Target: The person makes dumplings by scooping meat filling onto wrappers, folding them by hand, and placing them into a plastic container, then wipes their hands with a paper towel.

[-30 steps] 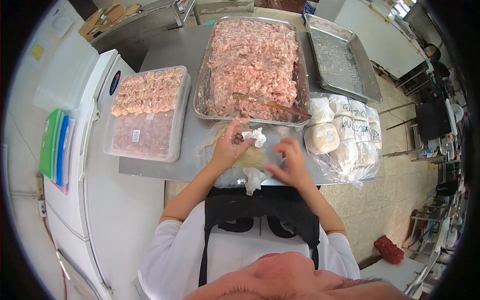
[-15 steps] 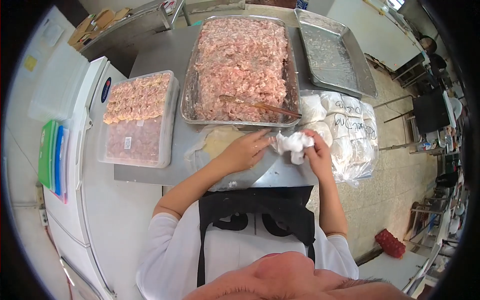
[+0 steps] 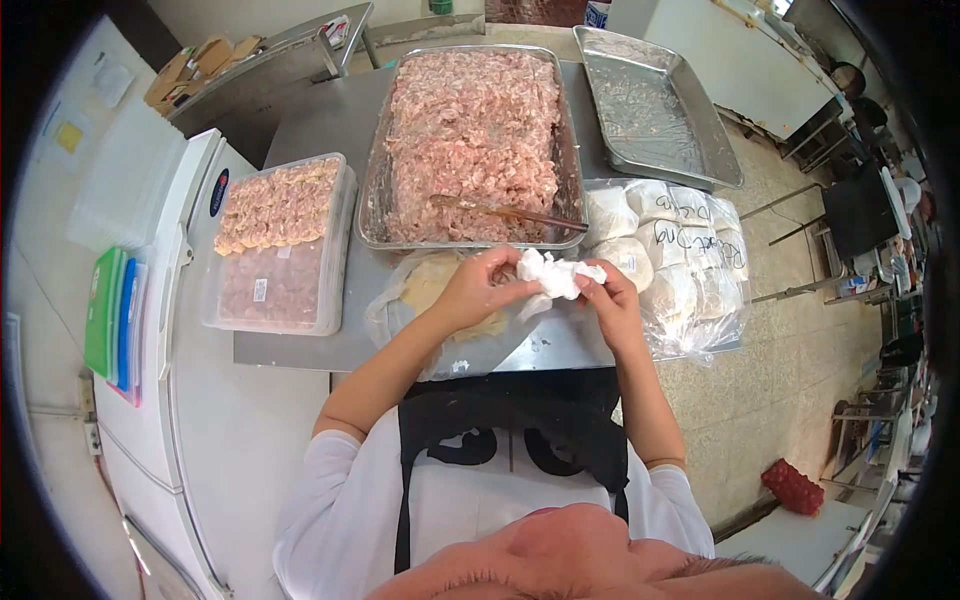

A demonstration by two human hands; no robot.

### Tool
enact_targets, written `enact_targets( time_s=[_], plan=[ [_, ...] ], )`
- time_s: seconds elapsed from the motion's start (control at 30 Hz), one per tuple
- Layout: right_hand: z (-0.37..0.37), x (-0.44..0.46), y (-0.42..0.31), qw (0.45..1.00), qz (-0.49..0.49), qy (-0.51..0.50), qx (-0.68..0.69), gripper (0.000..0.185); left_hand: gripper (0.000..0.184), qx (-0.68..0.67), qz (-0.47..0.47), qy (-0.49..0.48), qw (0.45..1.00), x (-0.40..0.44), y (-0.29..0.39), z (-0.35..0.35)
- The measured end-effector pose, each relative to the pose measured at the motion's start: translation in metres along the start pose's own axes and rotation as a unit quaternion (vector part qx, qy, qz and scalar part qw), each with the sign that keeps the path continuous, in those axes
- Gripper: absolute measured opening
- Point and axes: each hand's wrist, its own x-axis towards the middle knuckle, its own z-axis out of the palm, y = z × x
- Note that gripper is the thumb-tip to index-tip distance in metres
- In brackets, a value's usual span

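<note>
A crumpled white paper towel [image 3: 552, 276] stretches between my two hands, just in front of the meat tray. My left hand [image 3: 482, 292] pinches its left end between thumb and fingers. My right hand [image 3: 612, 308] grips the other end. Below my left hand lies a stack of thin pale dough rounds [image 3: 432, 285] in a clear plastic bag, partly covered by my hand and wrist. Behind both hands stands a deep metal tray [image 3: 375, 225] full of ground meat [image 3: 470, 135]. A wooden stick [image 3: 505, 210] rests slantwise on the meat, its dark end over the rim.
Left on the metal table [image 3: 280, 350] is a lidded clear plastic container [image 3: 335, 290] of filled dumplings. At right lie a bag of round white packs [image 3: 690, 260] with handwriting and, behind it, a shallow metal tray [image 3: 650, 110] with residue. A white freezer [image 3: 230, 430] adjoins the table.
My left hand has lifted from the table and taken hold of the paper towel. My right hand has moved slightly left with it, and the towel is now pulled out wider.
</note>
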Motion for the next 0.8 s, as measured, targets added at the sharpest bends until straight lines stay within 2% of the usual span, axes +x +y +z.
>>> enact_targets(
  time_s=[0.03, 0.1, 0.17, 0.27, 0.33, 0.37, 0.43, 0.47, 0.53, 0.57, 0.6, 0.63, 0.7, 0.73, 0.77, 0.8],
  plan=[
    [0.0, 0.0, -0.001, 1.0, 0.011, 0.021, 0.011, 0.022, 0.041, 0.001, 0.001, -0.002, 1.0, -0.001, -0.002, -0.003],
    [-0.004, 0.002, -0.006, 0.998, 0.029, 0.027, 0.058, 0.021, 0.038, -0.215, -0.054, 0.05, 0.974, -0.005, -0.009, -0.01],
    [-0.007, 0.002, -0.01, 0.993, 0.047, 0.033, 0.102, 0.021, 0.033, -0.233, -0.065, 0.039, 0.969, -0.007, -0.014, -0.018],
    [-0.015, 0.002, -0.011, 0.998, 0.052, 0.027, 0.035, 0.024, 0.029, -0.248, -0.084, 0.059, 0.963, -0.01, -0.012, -0.019],
    [-0.03, 0.004, -0.012, 0.992, -0.004, -0.073, -0.101, 0.033, 0.025, -0.333, -0.077, 0.117, 0.932, -0.008, 0.003, -0.018],
    [-0.034, 0.003, -0.012, 0.992, -0.004, -0.073, -0.101, 0.033, 0.025, -0.334, -0.077, 0.118, 0.932, -0.009, 0.009, -0.019],
    [-0.034, 0.001, -0.029, 0.971, -0.005, -0.164, -0.175, 0.042, 0.019, -0.377, -0.065, 0.092, 0.919, -0.01, 0.016, -0.021],
    [-0.028, 0.002, -0.035, 0.983, -0.005, -0.145, -0.114, 0.047, 0.019, -0.378, -0.065, 0.093, 0.919, -0.011, 0.012, -0.022],
    [-0.009, 0.006, -0.05, 0.986, -0.022, -0.139, -0.085, 0.049, 0.02, -0.235, -0.005, -0.001, 0.972, -0.014, -0.003, -0.022],
    [0.0, 0.008, -0.053, 0.989, -0.041, -0.134, -0.056, 0.051, 0.02, -0.236, -0.005, 0.0, 0.972, -0.014, -0.008, -0.02],
    [0.005, 0.012, -0.041, 0.983, -0.069, -0.151, -0.075, 0.054, 0.02, -0.247, 0.034, -0.021, 0.968, -0.014, -0.012, -0.016],
    [0.006, 0.012, -0.028, 0.983, -0.069, -0.15, -0.075, 0.054, 0.02, -0.257, 0.073, -0.043, 0.963, -0.013, -0.012, -0.014],
    [0.008, 0.009, -0.006, 0.966, 0.025, -0.207, -0.155, 0.052, 0.02, -0.278, 0.086, -0.028, 0.956, -0.014, -0.008, -0.011],
    [0.005, 0.009, -0.001, 0.972, 0.078, -0.199, -0.096, 0.039, 0.021, -0.3, 0.098, -0.012, 0.949, -0.016, -0.005, -0.011],
    [0.004, 0.01, 0.005, 0.972, 0.078, -0.2, -0.097, 0.039, 0.021, -0.3, 0.1, -0.011, 0.949, -0.019, -0.003, -0.012],
    [0.006, 0.011, 0.006, 0.99, 0.044, -0.137, -0.003, 0.033, 0.021, -0.385, 0.023, 0.029, 0.922, -0.024, -0.002, -0.013]
  ],
)
